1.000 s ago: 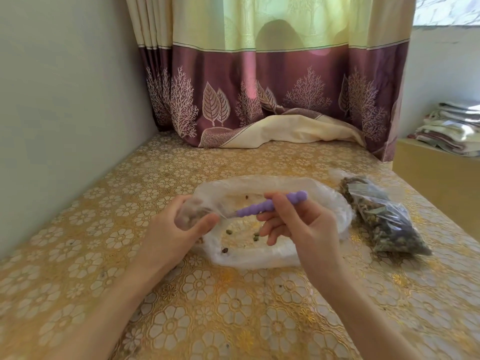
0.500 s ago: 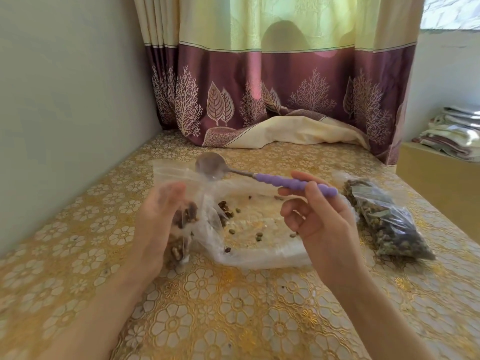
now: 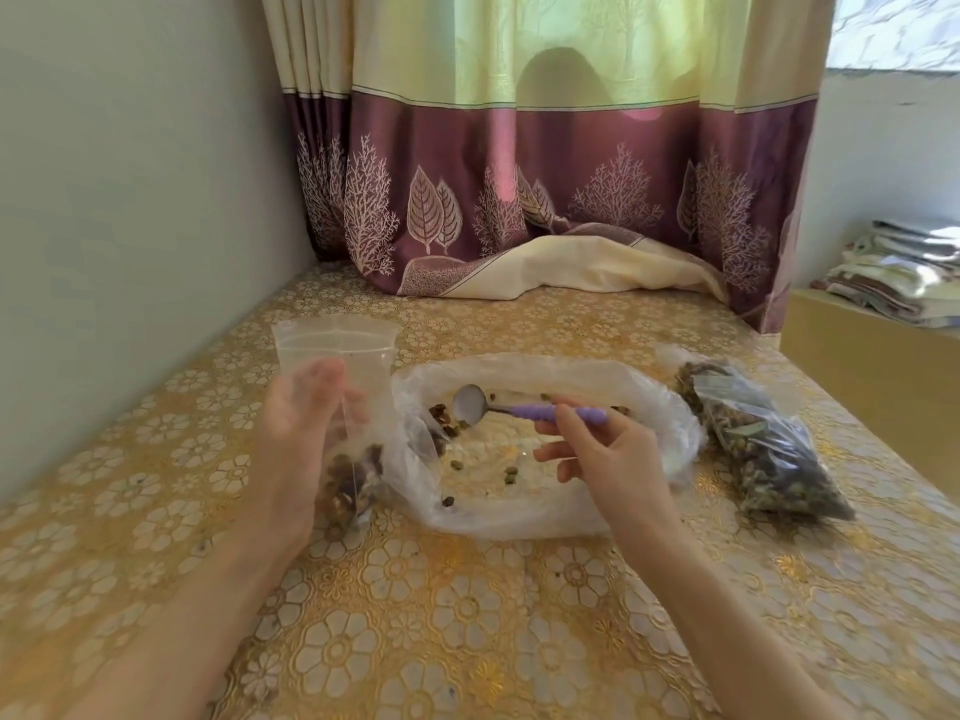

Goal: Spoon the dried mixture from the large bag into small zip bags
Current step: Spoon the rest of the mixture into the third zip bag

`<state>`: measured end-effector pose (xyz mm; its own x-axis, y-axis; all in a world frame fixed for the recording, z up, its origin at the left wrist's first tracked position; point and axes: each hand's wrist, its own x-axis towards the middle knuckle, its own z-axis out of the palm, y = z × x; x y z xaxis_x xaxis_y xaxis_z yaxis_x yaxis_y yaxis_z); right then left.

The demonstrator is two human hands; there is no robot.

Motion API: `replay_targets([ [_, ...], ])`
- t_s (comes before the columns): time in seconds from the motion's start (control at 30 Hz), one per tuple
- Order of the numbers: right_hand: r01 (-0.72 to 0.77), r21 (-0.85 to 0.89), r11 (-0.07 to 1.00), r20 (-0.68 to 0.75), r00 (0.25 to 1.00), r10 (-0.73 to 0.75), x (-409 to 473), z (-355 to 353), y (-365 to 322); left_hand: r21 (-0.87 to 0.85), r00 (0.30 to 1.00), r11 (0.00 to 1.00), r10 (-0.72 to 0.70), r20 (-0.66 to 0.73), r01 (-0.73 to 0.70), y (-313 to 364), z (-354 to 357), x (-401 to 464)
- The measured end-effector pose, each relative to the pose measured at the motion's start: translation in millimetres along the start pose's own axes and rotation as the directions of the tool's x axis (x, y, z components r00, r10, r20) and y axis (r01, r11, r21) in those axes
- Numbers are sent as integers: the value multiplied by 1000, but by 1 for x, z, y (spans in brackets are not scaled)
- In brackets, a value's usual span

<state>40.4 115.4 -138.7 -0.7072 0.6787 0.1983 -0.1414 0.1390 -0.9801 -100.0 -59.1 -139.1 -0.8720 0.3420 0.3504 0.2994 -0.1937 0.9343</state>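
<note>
Dried mixture [image 3: 457, 426] lies almost used up in the large bag [image 3: 545, 506], mid-tabletop. My left hand [image 3: 304, 439] holds a small zip bag [image 3: 337, 366] upright so nothing spills; my right hand [image 3: 608, 459] pinches the spoon [image 3: 519, 407] for scooping.

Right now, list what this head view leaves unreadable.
- Left hand: fingers blurred behind the small zip bag.
- Small bag's zip: too faint to tell open or sealed.
- Filled bags: overlapping, count unclear.
- Spoon: bowl glare hides contents; right hand covers handle end.
</note>
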Motion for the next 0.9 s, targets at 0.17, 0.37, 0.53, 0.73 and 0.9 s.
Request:
replay_targets([
  [0.17,-42,24,999,46,998,41,-2,7,-6,21,996,997,-81,40,81,-6,-1,3],
  [0.37,-95,11,995,85,992,94,-3,15,-6,18,993,994,-111,45,110,-10,-1,6],
  [0.53,-204,63,977,162,968,191,-5,19,-8,24,992,993,-120,46,119,-12,-1,7],
  [0.73,-285,220,933,119,957,265,-1,17,-7,25,996,996,-87,28,87,-10,-1,6],
  [0.9,-260,288,922,64,966,252,2,9,-10,117,1000,993,-6,1,6,-1,-7,7],
])
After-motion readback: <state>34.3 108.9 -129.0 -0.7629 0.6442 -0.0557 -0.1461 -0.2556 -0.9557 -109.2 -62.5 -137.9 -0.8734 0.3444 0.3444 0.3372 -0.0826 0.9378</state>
